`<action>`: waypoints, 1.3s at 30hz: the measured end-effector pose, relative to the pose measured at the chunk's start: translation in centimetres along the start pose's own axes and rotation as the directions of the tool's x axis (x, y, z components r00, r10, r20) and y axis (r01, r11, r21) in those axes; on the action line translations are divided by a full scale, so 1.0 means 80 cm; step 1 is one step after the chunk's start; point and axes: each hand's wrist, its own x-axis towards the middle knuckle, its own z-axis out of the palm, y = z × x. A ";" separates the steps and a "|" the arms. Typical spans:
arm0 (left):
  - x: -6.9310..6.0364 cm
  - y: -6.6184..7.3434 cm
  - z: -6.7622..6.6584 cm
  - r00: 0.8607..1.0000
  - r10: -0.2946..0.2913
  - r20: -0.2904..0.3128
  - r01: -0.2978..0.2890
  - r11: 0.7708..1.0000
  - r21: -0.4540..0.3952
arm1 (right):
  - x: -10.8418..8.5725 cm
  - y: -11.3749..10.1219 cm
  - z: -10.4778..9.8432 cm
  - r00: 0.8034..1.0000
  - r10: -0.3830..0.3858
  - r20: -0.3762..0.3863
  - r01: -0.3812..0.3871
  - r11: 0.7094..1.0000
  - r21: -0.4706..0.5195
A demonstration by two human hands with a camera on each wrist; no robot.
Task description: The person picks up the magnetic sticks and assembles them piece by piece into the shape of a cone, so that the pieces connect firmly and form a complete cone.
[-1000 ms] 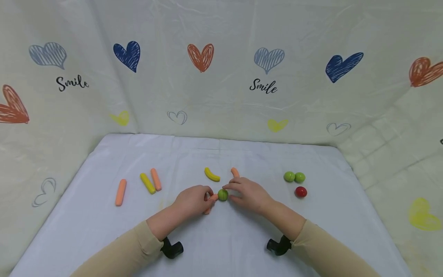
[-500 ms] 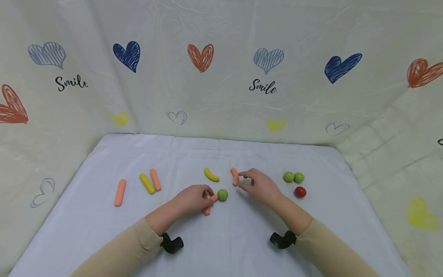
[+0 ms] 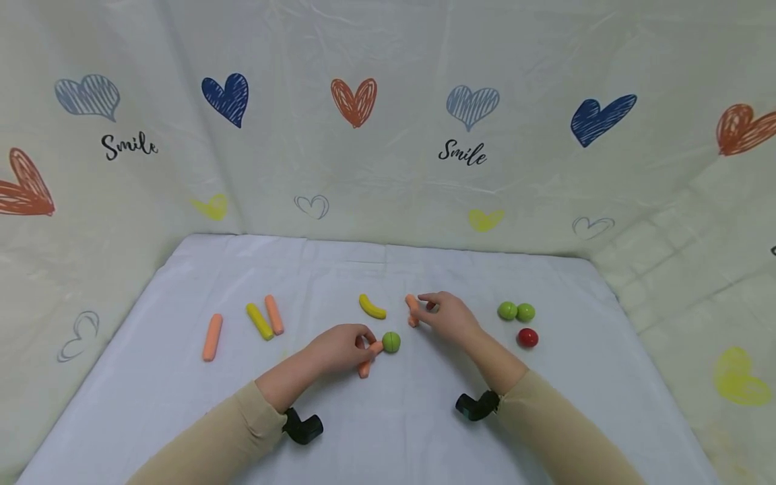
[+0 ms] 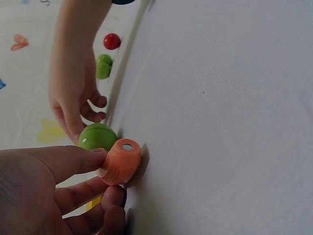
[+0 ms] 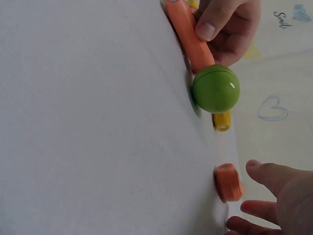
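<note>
My left hand point(image 3: 342, 347) pinches an orange stick point(image 5: 190, 36) between thumb and fingers, low over the white cloth. A round metal-looking disc shows in the stick's end in the left wrist view. One end of the stick meets or nearly meets a green ball point(image 3: 391, 342) with a groove across it. Beyond the ball, a short curved orange stick point(image 3: 413, 321) lies at the fingertips of my right hand point(image 3: 451, 316). In the right wrist view that hand's thumb and fingers are spread, with a gap between them and the curved stick point(image 5: 228, 183).
A curved yellow stick point(image 3: 372, 307) lies behind the green ball. Leftward are a yellow stick point(image 3: 259, 321) and two straight orange sticks, one farther out point(image 3: 211, 337). Two light-green balls point(image 3: 516, 311) and a red ball point(image 3: 527, 337) lie to the right. A heart-printed sheet point(image 3: 388, 168) hangs behind.
My right hand has left the green ball and moved back and right to the curved orange stick, its fingers now around it. The left hand and its stick stay in place.
</note>
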 end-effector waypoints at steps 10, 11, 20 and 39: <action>0.000 0.001 -0.001 1.000 -0.005 0.002 0.005 1.000 -0.009 | 0.013 -0.011 0.015 0.998 0.063 -0.025 -0.064 0.997 -0.042; 0.000 0.001 0.000 1.000 -0.005 0.002 0.005 1.000 -0.010 | 0.013 -0.012 0.016 0.997 0.066 -0.027 -0.067 0.997 -0.044; 0.002 0.001 0.001 1.000 -0.016 0.008 0.016 1.000 -0.017 | 0.006 -0.017 0.013 0.995 0.095 -0.021 -0.095 0.995 -0.012; 0.001 -0.001 0.003 1.000 -0.026 -0.008 0.025 0.999 -0.021 | -0.026 -0.007 0.010 0.995 -0.096 0.009 0.097 0.993 -0.074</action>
